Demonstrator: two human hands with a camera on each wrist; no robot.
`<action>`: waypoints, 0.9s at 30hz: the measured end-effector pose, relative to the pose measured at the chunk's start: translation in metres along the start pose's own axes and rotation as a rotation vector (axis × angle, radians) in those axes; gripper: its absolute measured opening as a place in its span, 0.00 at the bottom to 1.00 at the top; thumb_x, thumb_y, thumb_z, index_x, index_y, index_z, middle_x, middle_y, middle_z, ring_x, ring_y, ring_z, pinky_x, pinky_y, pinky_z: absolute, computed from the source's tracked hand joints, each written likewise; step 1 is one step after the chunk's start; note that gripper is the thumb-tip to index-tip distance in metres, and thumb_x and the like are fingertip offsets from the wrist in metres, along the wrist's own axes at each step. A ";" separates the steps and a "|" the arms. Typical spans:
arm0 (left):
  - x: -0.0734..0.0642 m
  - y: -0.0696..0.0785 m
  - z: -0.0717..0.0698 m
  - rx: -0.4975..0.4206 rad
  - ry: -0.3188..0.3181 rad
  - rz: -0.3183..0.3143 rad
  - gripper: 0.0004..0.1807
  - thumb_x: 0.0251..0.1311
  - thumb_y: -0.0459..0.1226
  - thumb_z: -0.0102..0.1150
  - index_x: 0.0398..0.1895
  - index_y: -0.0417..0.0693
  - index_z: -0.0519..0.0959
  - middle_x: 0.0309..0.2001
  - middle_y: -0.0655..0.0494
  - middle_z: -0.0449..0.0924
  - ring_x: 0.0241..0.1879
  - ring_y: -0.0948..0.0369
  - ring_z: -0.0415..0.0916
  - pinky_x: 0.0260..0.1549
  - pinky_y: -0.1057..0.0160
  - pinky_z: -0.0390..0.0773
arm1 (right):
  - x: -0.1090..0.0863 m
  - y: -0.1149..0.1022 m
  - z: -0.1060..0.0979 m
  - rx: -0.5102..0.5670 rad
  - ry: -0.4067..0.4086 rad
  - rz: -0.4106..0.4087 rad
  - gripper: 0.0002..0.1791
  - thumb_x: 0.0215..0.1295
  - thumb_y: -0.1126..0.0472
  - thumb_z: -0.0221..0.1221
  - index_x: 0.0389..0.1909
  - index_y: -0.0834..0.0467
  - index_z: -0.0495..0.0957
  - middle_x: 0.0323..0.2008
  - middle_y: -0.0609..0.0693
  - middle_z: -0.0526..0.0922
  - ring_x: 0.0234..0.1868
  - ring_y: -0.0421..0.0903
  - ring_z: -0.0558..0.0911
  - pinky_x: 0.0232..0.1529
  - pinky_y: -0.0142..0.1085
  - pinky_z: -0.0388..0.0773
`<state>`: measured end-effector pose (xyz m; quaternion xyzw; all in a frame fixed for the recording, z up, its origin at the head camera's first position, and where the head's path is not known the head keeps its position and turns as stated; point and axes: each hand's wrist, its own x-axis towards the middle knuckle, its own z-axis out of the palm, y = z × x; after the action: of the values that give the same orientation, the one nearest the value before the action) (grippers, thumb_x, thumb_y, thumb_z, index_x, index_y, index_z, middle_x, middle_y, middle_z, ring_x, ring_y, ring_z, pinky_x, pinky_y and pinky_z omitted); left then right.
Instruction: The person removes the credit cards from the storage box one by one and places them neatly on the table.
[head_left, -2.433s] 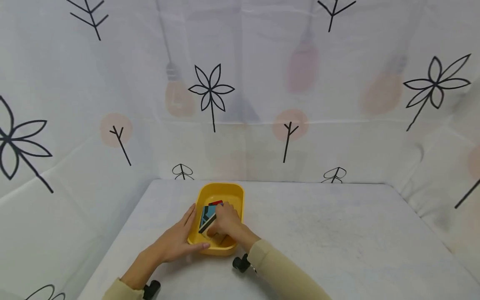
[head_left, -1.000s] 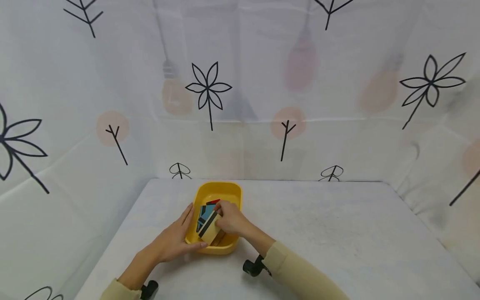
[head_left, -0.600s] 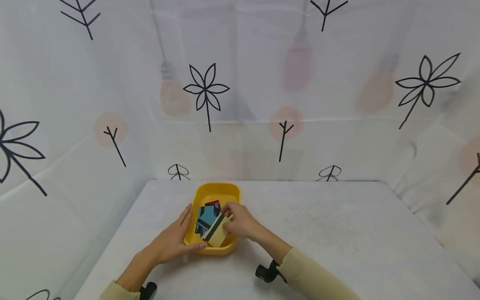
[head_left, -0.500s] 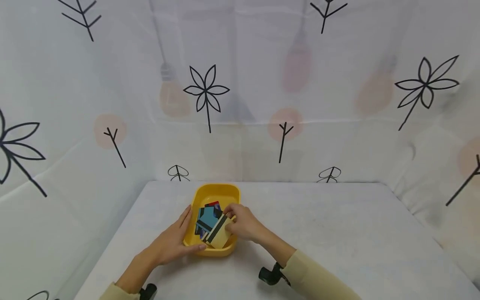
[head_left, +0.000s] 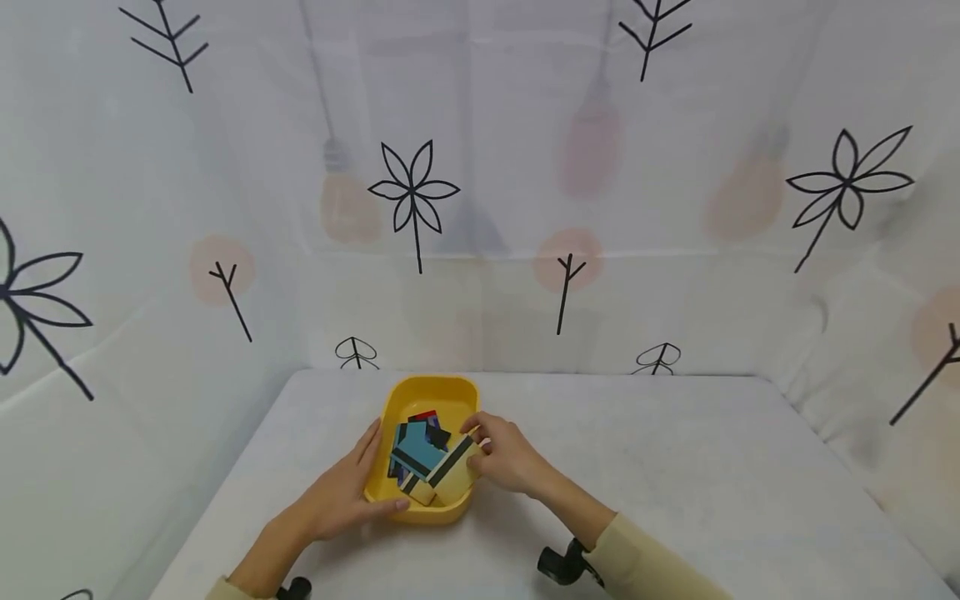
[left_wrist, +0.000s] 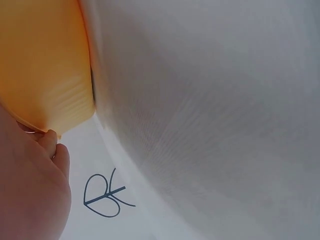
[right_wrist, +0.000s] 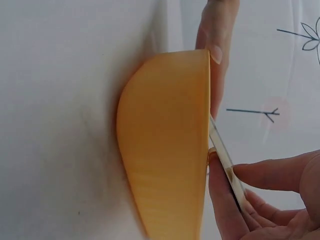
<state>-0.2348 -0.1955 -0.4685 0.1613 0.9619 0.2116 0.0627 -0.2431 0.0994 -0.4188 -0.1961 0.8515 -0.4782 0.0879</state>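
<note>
A yellow plastic tray (head_left: 438,384) stands toward the left of the white table. My right hand (head_left: 508,457) pinches a cream card (head_left: 455,468) with a dark stripe between thumb and fingers, tilted over the tray's right side. In the right wrist view the thumb presses one face of the card (right_wrist: 225,156), right at the rim. Inside lie a blue card (head_left: 420,450), a second cream card (head_left: 422,490) and a red-edged card (head_left: 424,415), overlapping. My left hand (head_left: 337,493) spans the near left corner, fingers straight along the left wall, thumb on the near rim.
The white table (head_left: 660,475) stretches to the right of the tray. A printed white cloth (head_left: 480,217) hangs behind it and at both sides. Each wrist carries a small black camera, the right one (head_left: 562,565) close above the table.
My right hand has drawn the cream card up and to the right, from deep in the tray to its right rim, uncovering the blue card and another cream one. The left hand stays on the tray.
</note>
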 end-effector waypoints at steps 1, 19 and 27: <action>0.001 0.001 -0.001 0.006 0.002 0.008 0.67 0.53 0.75 0.57 0.84 0.48 0.41 0.84 0.56 0.34 0.80 0.47 0.50 0.71 0.39 0.63 | -0.001 0.001 -0.002 -0.002 0.005 0.001 0.21 0.60 0.73 0.63 0.56 0.64 0.76 0.45 0.56 0.80 0.42 0.51 0.82 0.43 0.40 0.88; 0.000 -0.002 0.001 0.028 0.000 0.026 0.67 0.54 0.74 0.57 0.84 0.46 0.39 0.84 0.52 0.33 0.79 0.44 0.50 0.71 0.39 0.62 | -0.016 0.007 -0.008 0.129 0.047 0.044 0.19 0.62 0.73 0.61 0.55 0.66 0.79 0.46 0.57 0.78 0.41 0.50 0.84 0.40 0.37 0.88; -0.001 0.000 0.001 0.018 0.006 0.014 0.67 0.54 0.74 0.57 0.84 0.46 0.40 0.84 0.52 0.35 0.79 0.44 0.51 0.70 0.38 0.63 | -0.017 0.008 -0.016 0.153 0.090 0.040 0.19 0.62 0.74 0.60 0.55 0.65 0.79 0.46 0.59 0.79 0.40 0.50 0.85 0.39 0.38 0.88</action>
<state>-0.2339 -0.1952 -0.4693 0.1680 0.9628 0.2041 0.0567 -0.2347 0.1227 -0.4179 -0.1502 0.8195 -0.5481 0.0739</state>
